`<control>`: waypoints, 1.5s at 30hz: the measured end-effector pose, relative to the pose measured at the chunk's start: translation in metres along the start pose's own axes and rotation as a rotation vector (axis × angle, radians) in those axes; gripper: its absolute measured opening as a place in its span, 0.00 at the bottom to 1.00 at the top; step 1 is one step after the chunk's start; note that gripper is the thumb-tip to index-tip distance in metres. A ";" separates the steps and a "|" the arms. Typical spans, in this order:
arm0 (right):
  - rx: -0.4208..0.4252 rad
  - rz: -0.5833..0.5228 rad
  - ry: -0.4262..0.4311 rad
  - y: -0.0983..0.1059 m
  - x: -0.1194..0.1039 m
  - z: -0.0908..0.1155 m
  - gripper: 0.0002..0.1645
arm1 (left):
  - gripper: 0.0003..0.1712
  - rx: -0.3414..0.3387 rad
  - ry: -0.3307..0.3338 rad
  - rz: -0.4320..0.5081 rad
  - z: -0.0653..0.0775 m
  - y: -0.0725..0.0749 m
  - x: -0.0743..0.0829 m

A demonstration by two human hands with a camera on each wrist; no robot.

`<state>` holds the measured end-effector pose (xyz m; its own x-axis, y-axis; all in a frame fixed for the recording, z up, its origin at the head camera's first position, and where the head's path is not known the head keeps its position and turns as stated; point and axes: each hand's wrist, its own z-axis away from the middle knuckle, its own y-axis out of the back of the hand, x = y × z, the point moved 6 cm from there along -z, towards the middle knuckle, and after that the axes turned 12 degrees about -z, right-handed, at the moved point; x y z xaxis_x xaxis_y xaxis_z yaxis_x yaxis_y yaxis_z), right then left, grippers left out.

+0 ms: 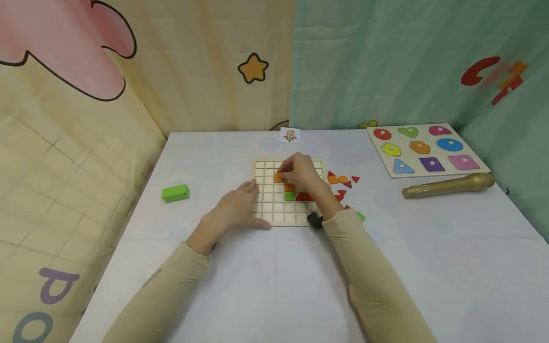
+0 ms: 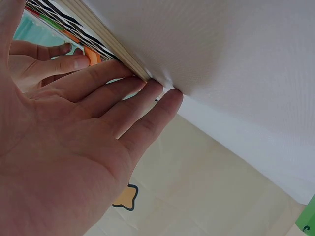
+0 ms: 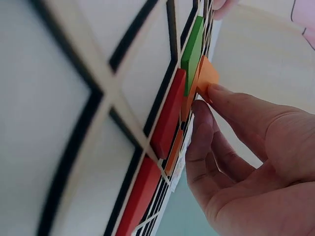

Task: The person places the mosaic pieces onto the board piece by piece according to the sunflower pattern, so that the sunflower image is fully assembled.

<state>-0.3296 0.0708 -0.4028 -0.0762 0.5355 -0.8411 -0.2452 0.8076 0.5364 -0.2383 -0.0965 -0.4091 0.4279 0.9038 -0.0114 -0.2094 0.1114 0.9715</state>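
Observation:
A wooden grid board (image 1: 268, 207) lies in the middle of the table. My right hand (image 1: 300, 172) is over it and pinches an orange square tile (image 3: 207, 76) between thumb and fingers, close over the grid. Beside that tile, another orange tile (image 1: 289, 187) sits in a cell, with a green tile (image 1: 289, 196) just nearer to me. Red pieces (image 3: 169, 118) lie in the cells to the right of the green one. My left hand (image 1: 235, 206) rests at the board's left edge, its extended fingers touching the side.
Loose red, orange and green pieces (image 1: 333, 179) lie right of the board, partly behind my right forearm. A small picture card (image 1: 289, 135) is at the back. Further right are a knobbed shape puzzle (image 1: 411, 163) and a gold stick (image 1: 448, 186). A green block (image 1: 175, 193) stands left.

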 end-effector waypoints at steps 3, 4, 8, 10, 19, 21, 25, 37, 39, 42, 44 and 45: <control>-0.006 0.014 -0.012 0.000 0.000 0.000 0.06 | 0.73 -0.003 0.001 0.001 0.000 0.001 0.001; -0.011 0.019 -0.018 0.000 0.000 0.001 0.07 | 0.73 -0.004 0.001 0.002 0.000 0.001 0.001; -0.026 0.040 -0.033 0.003 -0.001 0.001 0.08 | 0.73 -0.009 0.001 0.004 0.001 0.001 0.001; -0.023 0.052 -0.016 0.006 -0.002 0.002 0.08 | 0.73 -0.009 0.004 0.007 0.001 0.002 0.001; -0.006 0.052 0.077 0.033 -0.002 0.006 0.10 | 0.72 -0.010 0.012 0.023 0.002 0.001 0.000; 0.003 0.042 0.079 0.043 0.001 0.011 0.11 | 0.72 -0.004 0.010 0.023 0.001 0.001 0.000; 0.054 0.001 0.071 0.069 0.014 0.019 0.13 | 0.72 0.009 0.003 0.019 0.001 0.000 0.000; 0.069 -0.003 -0.106 0.125 0.061 0.048 0.18 | 0.72 -0.004 0.004 0.017 0.002 0.001 0.000; 0.049 0.018 -0.126 0.129 0.065 0.050 0.19 | 0.72 -0.004 0.005 0.022 0.002 0.001 0.000; 0.029 0.021 -0.155 0.133 0.071 0.052 0.19 | 0.72 -0.002 0.008 0.026 0.001 0.001 0.001; 0.016 0.019 -0.172 0.135 0.075 0.053 0.20 | 0.73 -0.001 0.010 0.029 0.000 0.000 0.001; 0.006 0.018 -0.177 0.135 0.077 0.053 0.20 | 0.73 0.001 0.009 0.027 -0.001 0.000 0.001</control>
<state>-0.3172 0.2339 -0.3912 0.0912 0.5845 -0.8063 -0.2396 0.7988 0.5519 -0.2385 -0.0957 -0.4091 0.4144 0.9100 0.0130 -0.2203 0.0864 0.9716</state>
